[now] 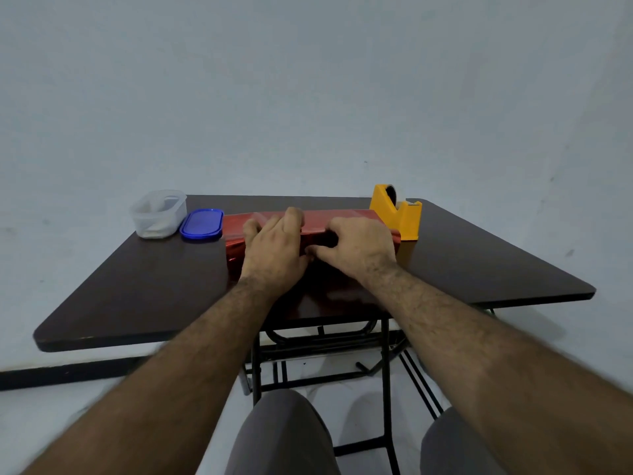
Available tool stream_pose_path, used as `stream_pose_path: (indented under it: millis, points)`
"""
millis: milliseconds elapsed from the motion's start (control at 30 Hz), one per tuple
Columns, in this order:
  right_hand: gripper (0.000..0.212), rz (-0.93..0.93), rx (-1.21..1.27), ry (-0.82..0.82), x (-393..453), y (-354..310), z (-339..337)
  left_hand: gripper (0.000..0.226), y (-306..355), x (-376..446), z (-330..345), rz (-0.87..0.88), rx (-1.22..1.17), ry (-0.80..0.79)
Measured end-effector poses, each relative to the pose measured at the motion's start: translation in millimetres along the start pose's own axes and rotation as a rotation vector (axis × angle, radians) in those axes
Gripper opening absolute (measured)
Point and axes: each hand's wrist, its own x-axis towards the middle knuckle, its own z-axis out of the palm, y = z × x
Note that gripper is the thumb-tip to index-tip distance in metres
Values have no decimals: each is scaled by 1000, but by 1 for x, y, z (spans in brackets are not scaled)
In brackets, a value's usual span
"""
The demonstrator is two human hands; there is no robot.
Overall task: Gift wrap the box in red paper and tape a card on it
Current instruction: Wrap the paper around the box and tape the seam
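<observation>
A box covered in shiny red paper (346, 219) lies in the middle of the dark table (144, 286). My left hand (274, 250) presses flat on the paper over the box, fingers together and pointing away from me. My right hand (359, 248) pinches a fold of the red paper at the near side of the box, right beside my left hand. The box itself is hidden under the paper and my hands. No card is in view.
A yellow tape dispenser (399, 214) stands just right of the box, touching the paper's edge. At the back left sit a clear plastic container (157, 214) and its blue lid (202, 224). A pale wall rises behind the table.
</observation>
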Motion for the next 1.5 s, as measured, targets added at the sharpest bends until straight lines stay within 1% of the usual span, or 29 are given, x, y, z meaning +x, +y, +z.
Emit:
stream_pose_path:
  millis: [100, 300, 400, 467, 567, 700, 833, 900, 1067, 1167, 1233, 1267, 1367, 1433, 1500]
  points:
    - [55, -92, 52, 4, 2, -6, 2, 44, 1, 0, -1, -5, -26, -7]
    - [45, -168, 151, -66, 12, -4, 5, 46, -1, 1, -1, 2, -41, -30]
    - [39, -122, 288, -6, 12, 6, 9, 55, -3, 1, 0, 9, -30, -42]
    - [30, -103, 314, 41, 11, 12, 13, 63, -2, 1, 0, 7, -15, -40]
    - [24, -88, 356, 55, 9, 17, 17, 65, -2, 1, 1, 10, 8, -26]
    - [24, 65, 514, -18, 10, 24, 20, 65, -3, 0, 2, 15, 31, -21]
    - [28, 169, 556, -57, 14, 32, 24, 63, -2, 0, 2, 24, 46, -31]
    - [32, 169, 545, -79, 18, 34, 21, 63, -3, 0, 3, 27, 45, -32]
    - [42, 155, 424, -134, 20, 41, 7, 65, -3, -1, 1, 28, 48, -24]
    - [44, 122, 455, -134, 17, 48, 5, 68, -5, 1, 1, 31, 2, -14]
    - [48, 59, 472, -152, 16, 48, 3, 73, -7, 2, -1, 31, -46, -9]
    - [50, 7, 429, -177, 16, 47, 1, 75, -8, 2, -2, 27, -64, -10]
    - [50, -143, 194, -234, 23, 48, -7, 78, -10, 2, -7, 17, -58, -24]
    - [47, -145, 133, -205, 26, 56, -14, 80, -12, 2, -11, 29, -29, -34]
    - [42, -73, 93, -137, 28, 70, -18, 80, -12, 4, -15, 40, 0, -43]
